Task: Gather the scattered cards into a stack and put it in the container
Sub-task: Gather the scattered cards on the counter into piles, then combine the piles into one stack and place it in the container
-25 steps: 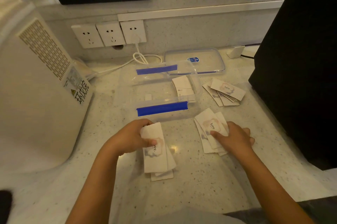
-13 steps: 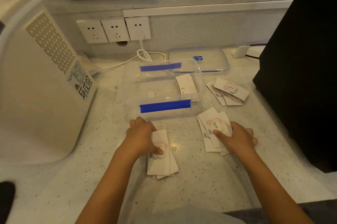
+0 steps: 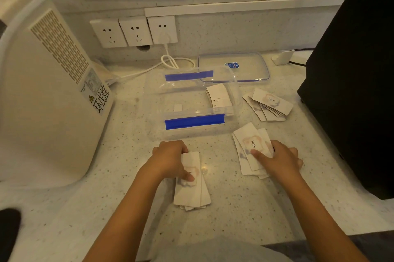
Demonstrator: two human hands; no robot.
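Head view shows us partway through: our left hand [image 3: 170,159] is curled over a loose pile of cards [image 3: 191,187] on the counter [image 3: 128,208], just in front of the clear container [image 3: 191,104], thumb pressing the top card. Our right hand [image 3: 279,159] lies mostly flat on a second fanned pile [image 3: 247,151], in front of the container and to its right, forefinger on the "love" card. Neither pile is squared or lifted, as far as we can judge. A third fan of cards [image 3: 270,106] lies untouched just right of the container. A few cards [image 3: 219,97] already sit inside it at the right end. Its lid [image 3: 234,65] rests behind it. We judge most of the work remains: merging three piles and loading them. Our fingertips under each hand are hidden, and card counts are hard to make out.
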